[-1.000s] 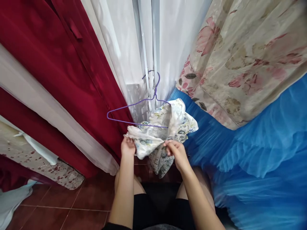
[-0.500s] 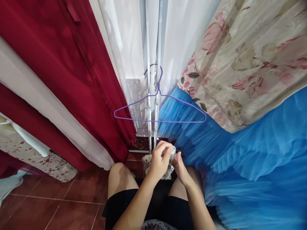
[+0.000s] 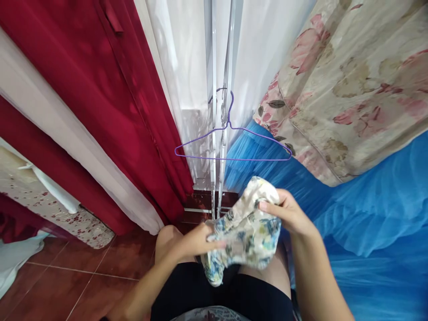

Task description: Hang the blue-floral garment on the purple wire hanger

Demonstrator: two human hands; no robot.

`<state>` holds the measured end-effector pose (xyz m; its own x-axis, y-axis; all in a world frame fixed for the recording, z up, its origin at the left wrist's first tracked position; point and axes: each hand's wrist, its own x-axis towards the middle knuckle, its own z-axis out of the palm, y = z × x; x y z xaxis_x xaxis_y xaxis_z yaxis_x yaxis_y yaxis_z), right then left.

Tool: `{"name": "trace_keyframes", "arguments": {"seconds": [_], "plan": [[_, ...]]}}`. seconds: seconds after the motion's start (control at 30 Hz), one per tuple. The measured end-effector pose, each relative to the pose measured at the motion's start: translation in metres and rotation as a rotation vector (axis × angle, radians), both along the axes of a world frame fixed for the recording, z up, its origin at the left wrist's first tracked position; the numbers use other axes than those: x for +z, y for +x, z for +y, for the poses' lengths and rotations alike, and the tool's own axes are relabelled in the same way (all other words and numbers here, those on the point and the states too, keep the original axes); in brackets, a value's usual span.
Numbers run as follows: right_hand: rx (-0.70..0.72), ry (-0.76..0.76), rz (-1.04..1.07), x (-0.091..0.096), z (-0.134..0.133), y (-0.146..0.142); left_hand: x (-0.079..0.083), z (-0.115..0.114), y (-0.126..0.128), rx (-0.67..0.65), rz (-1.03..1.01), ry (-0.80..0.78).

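Observation:
A small white garment (image 3: pixel 249 229) printed with blue and yellow flowers is stretched out above my lap, its exact kind not clear from its bunched shape. My left hand (image 3: pixel 200 240) grips its left end, slightly blurred. At the upper right edge, my right hand (image 3: pixel 291 213) pinches the fabric with the thumb on top. Just beyond the garment, a purple wire hanger (image 3: pixel 230 159) hangs bare from a white metal frame (image 3: pixel 218 40).
Red and white drapes (image 3: pixel 133 133) hang on the left. A blue tulle skirt (image 3: pixel 354 223) and a cream floral cloth (image 3: pixel 354 89) hang on the right. Reddish floor tiles (image 3: pixel 67 276) show at the lower left, and my bare knees lie under the garment.
The garment was bunched small between my hands; now it is spread out wider. My left hand has moved left and my right hand right and up. The view has shifted slightly.

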<state>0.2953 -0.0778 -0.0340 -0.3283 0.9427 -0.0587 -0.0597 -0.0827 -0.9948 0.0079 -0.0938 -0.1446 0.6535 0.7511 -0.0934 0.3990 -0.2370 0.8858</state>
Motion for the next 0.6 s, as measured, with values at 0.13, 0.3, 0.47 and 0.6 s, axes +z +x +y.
{"name": "trace_keyframes", "arguments": {"seconds": [0.13, 0.3, 0.47, 0.6], "plan": [[-0.092, 0.300, -0.359, 0.033, 0.041, 0.008, 0.032, 0.066, -0.068, 0.114, 0.265, 0.414], [-0.136, 0.615, -0.713, 0.041, 0.094, -0.006, 0.071, 0.129, -0.117, 0.134, 0.389, 0.515], [-0.190, 0.596, -0.970, 0.030, 0.115, -0.003, 0.082, 0.141, -0.128, 0.106, 0.349, 0.438], [-0.164, 0.561, -1.035, 0.020, 0.115, -0.001, 0.098, 0.139, -0.136, 0.052, 0.503, 0.484]]}}
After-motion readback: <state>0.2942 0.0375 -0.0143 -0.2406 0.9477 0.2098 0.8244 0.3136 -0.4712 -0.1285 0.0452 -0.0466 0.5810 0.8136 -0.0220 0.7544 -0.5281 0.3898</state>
